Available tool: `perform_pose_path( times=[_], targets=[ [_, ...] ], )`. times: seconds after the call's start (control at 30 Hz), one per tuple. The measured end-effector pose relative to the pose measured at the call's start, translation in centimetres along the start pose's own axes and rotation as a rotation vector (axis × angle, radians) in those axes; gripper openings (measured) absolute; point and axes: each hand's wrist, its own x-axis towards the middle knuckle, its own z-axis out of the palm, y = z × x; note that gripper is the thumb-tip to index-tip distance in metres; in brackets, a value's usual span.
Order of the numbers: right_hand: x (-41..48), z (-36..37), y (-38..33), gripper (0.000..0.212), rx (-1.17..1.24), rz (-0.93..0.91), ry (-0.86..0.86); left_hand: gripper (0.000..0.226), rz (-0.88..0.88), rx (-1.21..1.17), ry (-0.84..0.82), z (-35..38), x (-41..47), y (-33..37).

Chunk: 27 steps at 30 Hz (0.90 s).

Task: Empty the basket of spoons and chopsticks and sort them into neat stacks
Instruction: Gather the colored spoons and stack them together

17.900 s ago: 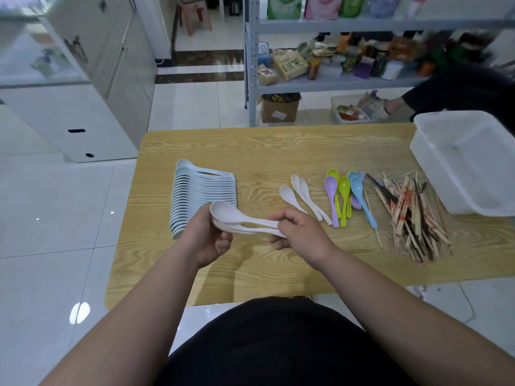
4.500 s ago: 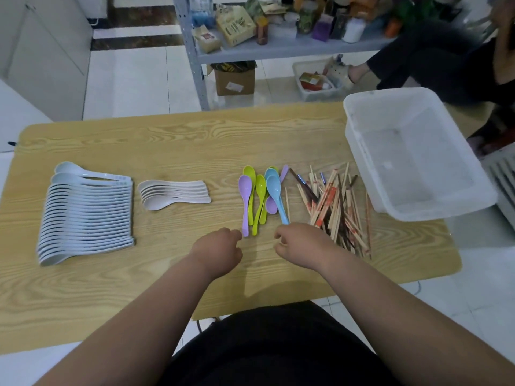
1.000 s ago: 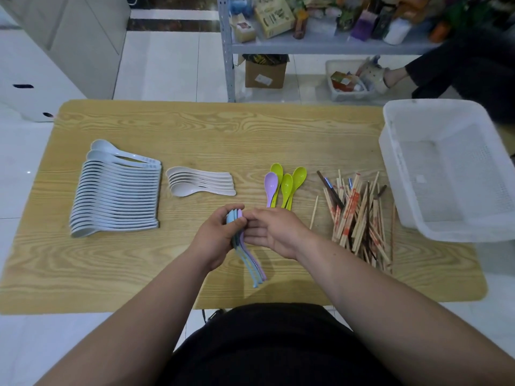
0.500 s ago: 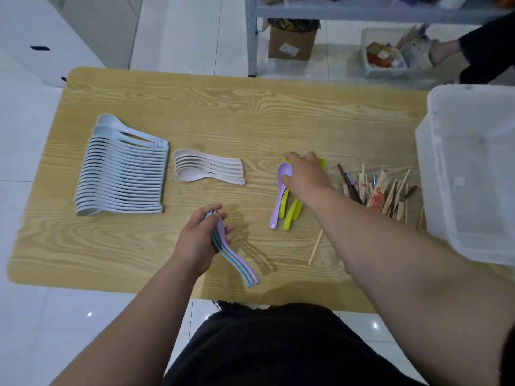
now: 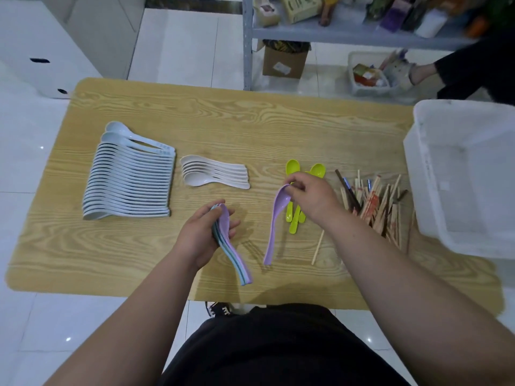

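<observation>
purple spoon [image 5: 274,224]: you pinch it at the bowl with the fingertips of your right hand [image 5: 309,197]. its handle hangs down toward the near edge of the table [image 5: 223,115]; whether the tip touches the wood cannot be told. it sits between your two hands, just left of the green spoons [image 5: 294,218].

bundle of spoons [image 5: 232,252]: blue and purple, nested. your left hand [image 5: 199,236] grips it round the bowls, fingers curled over them, handles pointing toward you.

green spoons: flat on the table under your right hand, which covers their middles. two bowls show beyond your knuckles and the handle ends show nearer you.

chopsticks [image 5: 374,201]: a loose, crossed heap right of the green spoons, between your right forearm and the basket [image 5: 423,196].

loose chopstick [image 5: 317,247]: alone beside your right wrist, near the purple spoon's handle but apart from it.

basket: white plastic, at the table's right end, partly out of frame.

cream spoons [image 5: 214,175]: a short nested row left of centre, handles to the right.

pale blue spoons [image 5: 131,176]: a long nested row at the left end, just beside the cream row, not touching it.

beyond the table: a metal shelf [image 5: 334,33] with blurred goods, a cardboard box [image 5: 284,62] under it, a clear tub [image 5: 367,78] on the floor, and another person's foot [image 5: 416,75].
</observation>
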Motion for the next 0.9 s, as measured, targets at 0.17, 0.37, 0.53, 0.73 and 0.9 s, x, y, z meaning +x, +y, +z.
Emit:
perform_pose_path(
  times=[0.17, 0.37, 0.53, 0.73, 0.9],
  targets=[
    [-4.0, 2.6, -3.0, 0.02, 0.167, 0.03, -0.156, 0.028, -0.009, 0.101, -0.151, 1.0, -0.5, 0.8],
    [-7.1, 6.4, -4.4, 0.023, 0.278, -0.055, 0.076, 0.022, -0.027, 0.124, -0.383, 2.7, -2.9, 1.8],
    [-8.3, 7.9, -4.8, 0.025, 0.243, -0.042, 0.269, 0.018, -0.034, 0.152, -0.45, 2.2, -3.6, 2.3],
    [-10.8, 9.4, -5.2, 0.015, 0.456, 0.283, -0.169, 0.017, 0.085, 0.02, -0.249, 0.0, -2.7, 2.9],
    [-12.6, 9.3, -4.0, 0.013, 0.516, 0.336, -0.59, 0.023, 0.112, -0.063, -0.181, -1.1, -1.9, 3.1]
  ],
)
